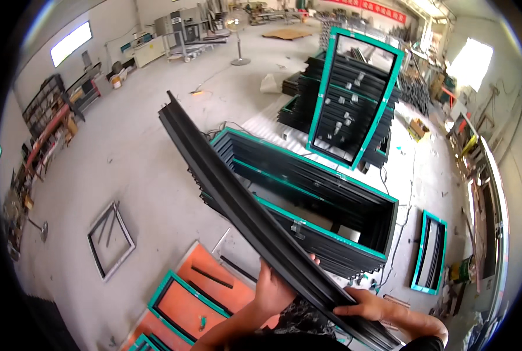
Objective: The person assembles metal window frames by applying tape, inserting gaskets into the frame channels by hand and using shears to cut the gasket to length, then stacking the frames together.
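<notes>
A long black metal profile (226, 181) with grooves along its length slants across the view, from upper left to lower right. My left hand (274, 291) grips it from below and the left side, a fingertip showing at its far edge. Closer to the lower right end, my right hand (359, 304) is closed round it, thumb on top. Beyond the profile stands a stack of black rectangular frames (389, 225) with green tape on the top one. A tall green-edged frame (316, 111) leans upright against another dark stack behind.
An orange board (197, 257) lies on the floor at lower left, bearing a green-edged frame (173, 279) and dark strips. A small grey frame (133, 245) lies at left, another green-edged frame (417, 275) at right. A standing fan (238, 47) is farther back. Shelving (50, 128) lines the left wall.
</notes>
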A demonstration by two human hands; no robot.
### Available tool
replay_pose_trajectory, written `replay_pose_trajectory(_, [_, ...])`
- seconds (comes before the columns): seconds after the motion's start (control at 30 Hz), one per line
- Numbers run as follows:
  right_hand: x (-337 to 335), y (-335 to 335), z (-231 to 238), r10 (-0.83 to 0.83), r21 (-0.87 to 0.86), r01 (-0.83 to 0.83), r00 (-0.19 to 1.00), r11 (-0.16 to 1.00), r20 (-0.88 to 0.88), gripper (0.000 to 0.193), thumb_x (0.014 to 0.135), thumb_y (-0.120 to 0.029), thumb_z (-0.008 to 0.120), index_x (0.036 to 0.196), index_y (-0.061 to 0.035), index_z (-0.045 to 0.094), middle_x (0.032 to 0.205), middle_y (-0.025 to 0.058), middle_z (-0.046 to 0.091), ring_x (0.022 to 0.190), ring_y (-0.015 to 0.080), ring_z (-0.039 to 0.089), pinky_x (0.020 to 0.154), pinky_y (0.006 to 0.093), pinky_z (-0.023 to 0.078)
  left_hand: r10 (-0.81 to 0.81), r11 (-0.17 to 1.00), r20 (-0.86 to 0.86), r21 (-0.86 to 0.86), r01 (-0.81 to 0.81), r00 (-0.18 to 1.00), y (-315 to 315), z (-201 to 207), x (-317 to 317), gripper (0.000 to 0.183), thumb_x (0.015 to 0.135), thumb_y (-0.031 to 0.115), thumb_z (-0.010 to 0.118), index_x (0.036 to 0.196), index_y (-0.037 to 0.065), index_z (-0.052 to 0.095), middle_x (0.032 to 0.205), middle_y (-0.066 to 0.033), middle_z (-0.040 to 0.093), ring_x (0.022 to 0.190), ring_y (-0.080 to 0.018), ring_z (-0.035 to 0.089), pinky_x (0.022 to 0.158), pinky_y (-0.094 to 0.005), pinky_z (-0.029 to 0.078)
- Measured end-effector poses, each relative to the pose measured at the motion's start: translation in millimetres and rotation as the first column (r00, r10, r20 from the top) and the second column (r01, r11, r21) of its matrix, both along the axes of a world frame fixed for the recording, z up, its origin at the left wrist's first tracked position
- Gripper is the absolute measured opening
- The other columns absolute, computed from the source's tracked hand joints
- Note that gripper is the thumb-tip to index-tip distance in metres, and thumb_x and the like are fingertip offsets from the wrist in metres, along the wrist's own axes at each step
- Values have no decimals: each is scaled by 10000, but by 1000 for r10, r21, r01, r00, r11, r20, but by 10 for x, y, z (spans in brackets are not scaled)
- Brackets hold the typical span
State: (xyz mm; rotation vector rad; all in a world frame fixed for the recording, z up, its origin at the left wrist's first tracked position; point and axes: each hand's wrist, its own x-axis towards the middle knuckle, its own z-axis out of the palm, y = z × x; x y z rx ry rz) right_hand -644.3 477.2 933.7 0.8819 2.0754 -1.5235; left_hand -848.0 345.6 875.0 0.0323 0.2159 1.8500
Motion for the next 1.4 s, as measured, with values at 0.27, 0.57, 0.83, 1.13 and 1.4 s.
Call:
replay_pose_trajectory(0.27, [-418,1640,365,-176,118,184,981,976,-75,753,816,-576,658,1178,69,515,955,276,650,890,375,663,809,421,496,-218,976,-60,-30,216,974,2224,516,-645,708,986,590,252,1416,45,393,1327,-245,523,1276,-387,469,1123,-476,330])
replay_pose_trajectory(0.57, [-1271,2715,130,-404,95,404,915,910,-20,737,819,-553,653,1216,57,535,1020,245,655,960,326,647,874,371,475,-413,905,-49,-131,404,910,3774,429,-1575,637,992,563,296,1296,47,513,1203,-225,585,1197,-364,520,1091,-452,375])
replay_pose_trajectory(0.83, [-2235,3048,-469,-614,-46,613,789,789,-20,690,789,-515,713,1162,53,594,1024,185,672,938,241,645,872,336,477,-539,826,161,-92,556,827,4385,-427,-2587,652,968,580,367,1298,39,518,1329,-214,530,1283,-375,460,1118,-460,351])
replay_pose_trajectory(1.13, [-2940,3510,-653,-723,28,723,691,690,5,678,768,-503,724,1114,73,637,986,189,680,908,231,653,844,323,486,-827,557,-132,-323,765,547,4069,-913,-2613,811,914,712,297,1466,118,308,1428,-30,419,1326,-217,390,1120,-405,287])
replay_pose_trajectory(1.4, [-2769,3578,-433,-662,239,660,745,712,-83,742,755,-610,680,1126,33,648,939,206,680,903,280,663,811,342,499,-882,465,-305,-450,762,358,3412,-1006,-1734,748,956,603,423,1457,94,201,1398,-80,401,1289,-225,439,1095,-427,358])
